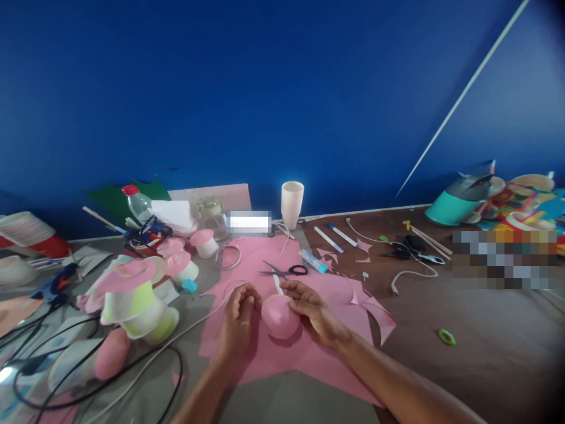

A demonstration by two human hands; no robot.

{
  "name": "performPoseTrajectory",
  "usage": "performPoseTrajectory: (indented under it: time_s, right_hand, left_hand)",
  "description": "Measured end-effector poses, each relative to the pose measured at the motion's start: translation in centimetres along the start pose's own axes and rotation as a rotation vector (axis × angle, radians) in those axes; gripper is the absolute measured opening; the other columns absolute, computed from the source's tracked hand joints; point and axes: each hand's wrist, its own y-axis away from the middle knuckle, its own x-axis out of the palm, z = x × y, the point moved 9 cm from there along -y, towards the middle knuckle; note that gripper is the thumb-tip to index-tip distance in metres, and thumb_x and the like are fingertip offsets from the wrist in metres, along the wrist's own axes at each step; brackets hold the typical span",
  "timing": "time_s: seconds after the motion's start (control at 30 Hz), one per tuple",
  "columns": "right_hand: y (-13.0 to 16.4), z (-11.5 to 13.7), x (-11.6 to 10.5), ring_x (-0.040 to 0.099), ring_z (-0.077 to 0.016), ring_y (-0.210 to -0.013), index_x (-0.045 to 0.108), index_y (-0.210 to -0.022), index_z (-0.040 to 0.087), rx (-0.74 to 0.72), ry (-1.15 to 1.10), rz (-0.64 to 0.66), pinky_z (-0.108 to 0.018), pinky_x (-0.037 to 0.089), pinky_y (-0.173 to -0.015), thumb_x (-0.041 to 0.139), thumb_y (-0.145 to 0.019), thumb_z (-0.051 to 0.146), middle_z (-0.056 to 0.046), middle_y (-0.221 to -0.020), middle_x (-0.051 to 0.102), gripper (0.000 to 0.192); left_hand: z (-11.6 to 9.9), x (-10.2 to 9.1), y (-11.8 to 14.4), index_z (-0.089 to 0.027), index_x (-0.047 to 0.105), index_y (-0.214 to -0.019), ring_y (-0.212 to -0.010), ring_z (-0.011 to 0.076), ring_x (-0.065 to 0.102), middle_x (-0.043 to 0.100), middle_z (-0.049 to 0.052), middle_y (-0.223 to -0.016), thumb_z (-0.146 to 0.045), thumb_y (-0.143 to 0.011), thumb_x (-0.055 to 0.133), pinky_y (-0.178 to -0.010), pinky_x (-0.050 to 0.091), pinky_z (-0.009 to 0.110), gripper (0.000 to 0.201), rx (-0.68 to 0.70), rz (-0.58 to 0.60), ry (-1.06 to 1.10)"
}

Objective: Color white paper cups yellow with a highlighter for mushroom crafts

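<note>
On a cluttered craft table under a deep blue wall, a person works a pink dome (279,316) between both hands. It sits on a sheet of pink paper (309,347) near the table's front edge, just in front of the person. The left hand (238,321) is curled into a loose fist at the dome's left side, fingers bent inward; whether it pinches anything cannot be told. The right hand (314,309) lies half open, fingers curved over the dome's right side and touching it, with a slim white stick (278,284) showing above its fingertips.

The dome looks light and thin-walled, probably paper or foam over a cup, so it would likely dent under a hard squeeze and slide easily on the smooth sheet. A gentle hold on both flanks, low near the rim, looks the safest place to take it.

Scissors (285,271) lie just behind the hands on the paper, a glue tube (313,261) near them to the right. A white cup (292,204) stands by the wall. Finished pink-capped cups (132,297) crowd the left side among black cables (88,377), and two pens (335,237) lie well apart to the right on brown tabletop.
</note>
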Motion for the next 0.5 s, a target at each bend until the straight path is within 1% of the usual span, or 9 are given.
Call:
performPoseTrajectory:
  time_s: [0.07, 0.2, 0.23, 0.3, 0.4, 0.5]
  right_hand:
    - [0.0, 0.1, 0.0, 0.057, -0.0152, -0.069, 0.064, -0.105, 0.023, -0.013, 0.016, 0.000, -0.026, 0.043, -0.064, 0.079, -0.071, 0.035, -0.001, -0.080, 0.063, 0.039]
    - [-0.2, 0.0, -0.1, 0.053, -0.0134, -0.063, 0.066, -0.101, 0.022, 0.003, 0.010, -0.008, -0.025, 0.041, -0.062, 0.081, -0.070, 0.036, 0.002, -0.073, 0.059, 0.037]
    - [-0.2, -0.1, -0.1, 0.052, -0.0127, -0.062, 0.066, -0.101, 0.022, 0.009, 0.004, -0.008, -0.024, 0.041, -0.061, 0.082, -0.069, 0.036, 0.002, -0.071, 0.058, 0.038]
    - [-0.2, -0.3, -0.2, 0.050, -0.0119, -0.061, 0.067, -0.101, 0.022, 0.021, 0.000, -0.005, -0.023, 0.039, -0.060, 0.083, -0.067, 0.036, 0.003, -0.070, 0.057, 0.040]
    - [-0.2, -0.7, -0.5, 0.051, -0.0123, -0.062, 0.067, -0.104, 0.021, 0.036, -0.010, -0.016, -0.023, 0.039, -0.059, 0.084, -0.066, 0.036, 0.003, -0.070, 0.059, 0.043]
    - [-0.1, -1.0, -0.7, 0.058, -0.0154, -0.073, 0.067, -0.106, 0.021, 0.057, -0.057, -0.035, -0.026, 0.043, -0.067, 0.082, -0.069, 0.037, 0.000, -0.080, 0.065, 0.043]
  left_hand:
    - [0.7, 0.6, -0.1, -0.020, 0.062, -0.101, -0.078, 0.0182, 0.063, 0.066, 0.003, -0.085, -0.041, -0.088, 0.053, -0.075, 0.051, 0.031, 0.026, -0.110, 0.091, 0.106]
    - [0.4, 1.6, 0.2, -0.020, 0.067, -0.096, -0.091, 0.0213, 0.064, 0.070, 0.006, -0.096, -0.045, -0.083, 0.061, -0.081, 0.050, 0.032, 0.029, -0.155, 0.227, 0.112]
    - [0.3, 1.9, 0.3, -0.020, 0.067, -0.095, -0.091, 0.0217, 0.064, 0.070, 0.006, -0.096, -0.044, -0.080, 0.065, -0.080, 0.050, 0.031, 0.028, -0.175, 0.257, 0.122]
    - [0.3, 2.6, 0.7, -0.020, 0.067, -0.093, -0.084, 0.0203, 0.063, 0.070, 0.004, -0.090, -0.043, -0.075, 0.071, -0.074, 0.049, 0.030, 0.030, -0.232, 0.302, 0.181]
    - [1.0, 2.9, 0.8, -0.020, 0.066, -0.092, -0.074, 0.0156, 0.060, 0.066, 0.001, -0.081, -0.040, -0.071, 0.076, -0.067, 0.046, 0.025, 0.031, -0.288, 0.290, 0.262]
    - [1.8, 2.6, 0.4, -0.019, 0.066, -0.090, -0.071, 0.0136, 0.058, 0.064, 0.000, -0.079, -0.037, -0.069, 0.079, -0.066, 0.045, 0.024, 0.031, -0.292, 0.221, 0.367]
